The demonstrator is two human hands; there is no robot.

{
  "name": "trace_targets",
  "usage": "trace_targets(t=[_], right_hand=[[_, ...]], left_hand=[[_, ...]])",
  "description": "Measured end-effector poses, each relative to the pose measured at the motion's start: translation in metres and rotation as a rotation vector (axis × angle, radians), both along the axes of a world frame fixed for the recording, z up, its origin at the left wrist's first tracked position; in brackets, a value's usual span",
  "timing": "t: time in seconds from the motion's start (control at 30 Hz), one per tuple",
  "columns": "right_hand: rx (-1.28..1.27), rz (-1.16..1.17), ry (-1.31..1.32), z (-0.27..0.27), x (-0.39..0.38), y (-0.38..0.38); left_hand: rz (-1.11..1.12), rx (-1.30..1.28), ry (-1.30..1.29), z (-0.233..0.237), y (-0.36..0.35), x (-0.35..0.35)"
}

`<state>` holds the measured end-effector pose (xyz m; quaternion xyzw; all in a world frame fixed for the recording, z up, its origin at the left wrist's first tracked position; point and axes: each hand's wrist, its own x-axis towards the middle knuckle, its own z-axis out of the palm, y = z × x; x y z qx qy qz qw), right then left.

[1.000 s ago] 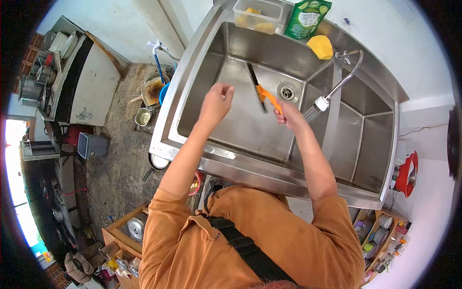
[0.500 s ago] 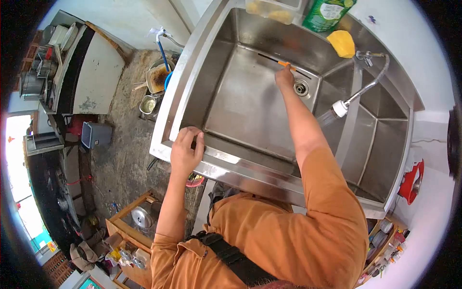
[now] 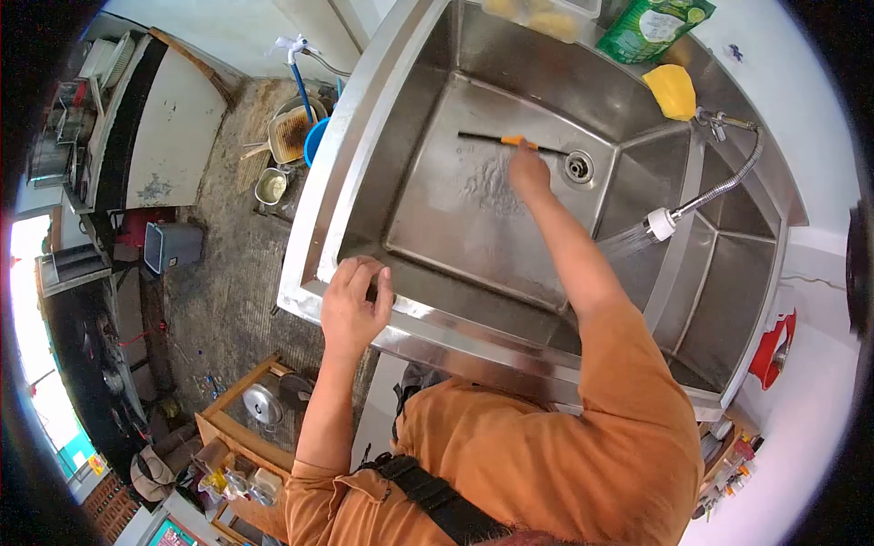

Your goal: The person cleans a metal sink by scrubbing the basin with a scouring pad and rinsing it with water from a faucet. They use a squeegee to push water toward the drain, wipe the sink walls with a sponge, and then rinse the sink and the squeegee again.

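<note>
A squeegee with a long black blade and an orange handle point(image 3: 513, 140) lies against the floor of the steel sink point(image 3: 437, 196). My right hand point(image 3: 528, 173) is closed round its handle, left of the drain point(image 3: 578, 166). Rippled water point(image 3: 492, 187) spreads on the basin floor just below the blade. At the sink's near left corner, my left hand point(image 3: 355, 305) grips the rim, fingers bent over it and thumb apart. Water sprays from the white nozzle point(image 3: 660, 224) of a flexible faucet, to the right of my right forearm.
On the sink's back ledge are a yellow sponge or cloth point(image 3: 672, 92), a green pouch point(image 3: 651, 29) and a clear container point(image 3: 546, 16). Left on the floor stand a blue bucket point(image 3: 315, 144), pans and a grey bin point(image 3: 173, 247). A wooden stand point(image 3: 246, 437) is at lower left.
The squeegee has moved toward me and left, away from the back wall, with my right hand on it. Rippled water now shows below it. My left hand stays at the rim.
</note>
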<state>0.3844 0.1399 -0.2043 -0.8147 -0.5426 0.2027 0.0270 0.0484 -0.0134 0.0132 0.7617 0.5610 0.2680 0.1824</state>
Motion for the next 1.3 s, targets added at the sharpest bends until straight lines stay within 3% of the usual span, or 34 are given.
trace_targets(t=[0.13, 0.23, 0.3, 0.5, 0.77, 0.97, 1.3], right_hand=[[0.043, -0.056, -0.014, -0.012, 0.010, 0.068], [0.044, -0.083, 0.035, -0.016, -0.008, 0.042], [-0.132, -0.008, 0.031, 0.001, -0.023, -0.003], [0.014, -0.007, 0.028, -0.015, -0.014, 0.025], [-0.029, -0.010, 0.010, -0.066, -0.029, -0.003], [0.009, -0.121, 0.050, -0.045, -0.020, -0.001], [-0.028, 0.011, -0.051, -0.050, -0.015, -0.034]], left_hand=[[0.006, -0.002, 0.001, -0.002, -0.001, 0.002], [0.008, -0.008, -0.002, 0.000, 0.000, 0.001], [0.020, -0.010, -0.017, -0.001, 0.000, 0.001], [0.027, -0.014, 0.004, -0.002, 0.000, 0.001], [0.053, -0.052, -0.008, -0.001, 0.002, 0.002], [0.055, -0.041, 0.001, -0.002, 0.003, 0.003], [0.059, -0.027, 0.029, -0.001, 0.003, 0.004]])
